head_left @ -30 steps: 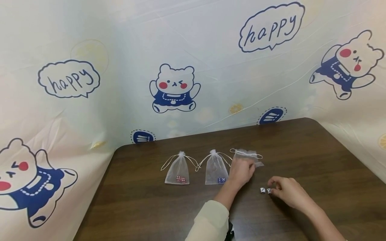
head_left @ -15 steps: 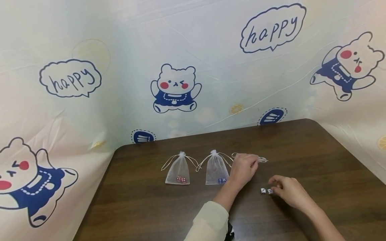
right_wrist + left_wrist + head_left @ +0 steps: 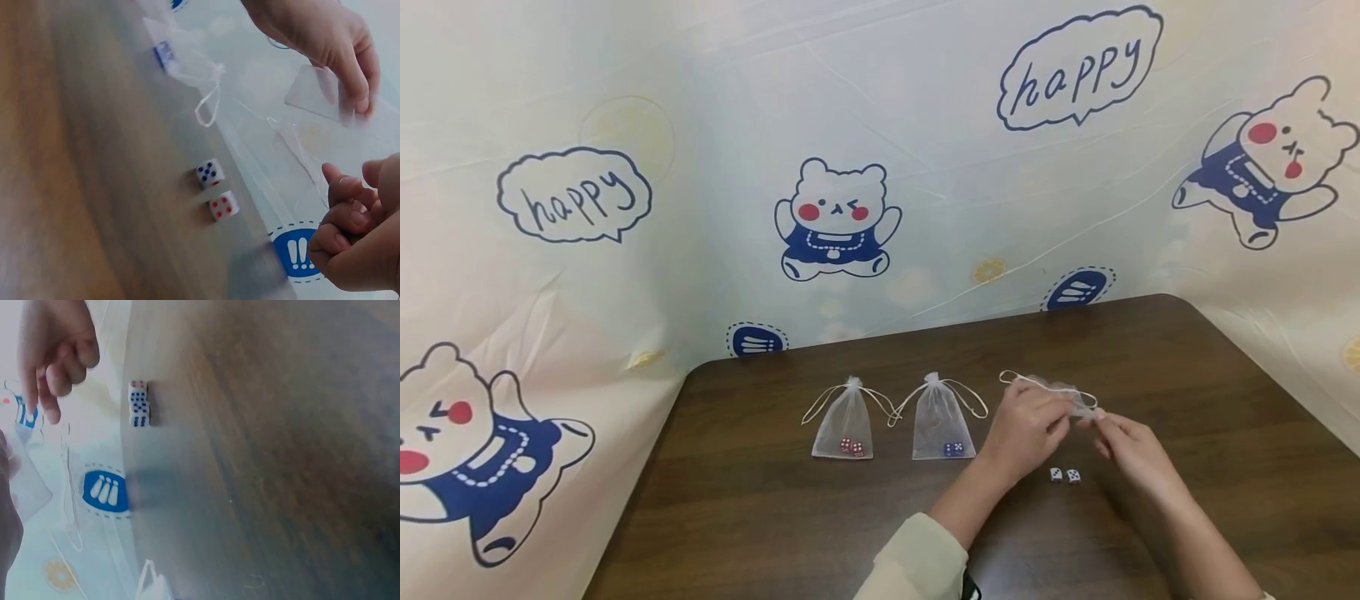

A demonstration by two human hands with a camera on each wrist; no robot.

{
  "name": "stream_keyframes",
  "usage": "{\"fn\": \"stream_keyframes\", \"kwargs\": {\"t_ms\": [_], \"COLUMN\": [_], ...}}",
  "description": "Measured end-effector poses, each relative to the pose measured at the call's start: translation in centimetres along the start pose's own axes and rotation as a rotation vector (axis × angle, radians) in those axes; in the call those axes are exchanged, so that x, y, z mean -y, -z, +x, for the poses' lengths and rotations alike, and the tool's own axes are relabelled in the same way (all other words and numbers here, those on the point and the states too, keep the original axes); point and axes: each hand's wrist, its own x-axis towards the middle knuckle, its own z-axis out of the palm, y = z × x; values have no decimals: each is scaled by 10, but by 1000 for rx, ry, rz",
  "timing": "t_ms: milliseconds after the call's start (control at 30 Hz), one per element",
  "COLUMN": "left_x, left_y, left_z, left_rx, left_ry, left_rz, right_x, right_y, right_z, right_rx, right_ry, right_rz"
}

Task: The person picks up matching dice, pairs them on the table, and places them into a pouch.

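My left hand holds a sheer white drawstring pouch just above the table, fingers bent over its near side. At the pouch's right end, the thumb and fingertips of my right hand pinch its edge; the exact grip is partly hidden. The pouch's white cord loops out on both sides. Two white dice lie side by side on the table below the hands. In the right wrist view the pouch hangs from the left hand, and the dice show blue and red pips.
Left of the hands lie two closed drawstring pouches, one with red dice inside, the other with blue dice. Beneath is a dark wooden table. A printed cloth hangs behind the table's far edge.
My left hand has lifted the pouch and shifted right. My right hand has left the white dice and moved up to the pouch's edge. The dice stay in place.
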Motion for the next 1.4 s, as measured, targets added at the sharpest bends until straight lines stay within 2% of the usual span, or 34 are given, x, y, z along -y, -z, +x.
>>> {"fn": "stream_keyframes", "kwargs": {"t_ms": [100, 167, 233, 333, 500, 700, 800, 1000, 1133, 1267, 1333, 1400], "left_x": [-6, -10, -13, -16, -20, -23, -23, -14, -7, 1, 5, 9], "left_y": [5, 8, 9, 10, 11, 15, 15, 24, 41, 64, 76, 85], "left_z": [-1, -3, -4, -6, -11, -15, -17, -16, -4, 15, 23, 29], "left_rx": [17, 36, 55, 70, 112, 136, 134, 148, 149, 99, 101, 144], "left_ry": [-79, -125, -159, -196, -247, -242, -188, -37, 156, 377, 442, 470], "left_rz": [11, 22, 37, 45, 73, 124, 141, 135, 14, -174, -274, -357], "right_x": [2, 4, 6, 8, 8, 6, 8, 18, 29, 37, 40, 40], "right_y": [2, 4, 6, 10, 12, 9, 8, 7, 5, -1, -4, -6], "right_z": [-2, -3, -3, -1, 1, 1, 0, -5, -12, -19, -21, -24], "right_rx": [31, 40, 42, 52, 72, 16, -69, -329, -465, -557, -568, -566], "right_ry": [-60, -85, -100, -121, -116, -72, -24, 79, 172, 367, 485, 607], "right_rz": [174, 224, 224, 170, 126, 167, 114, -108, -183, -197, -197, -213]}}
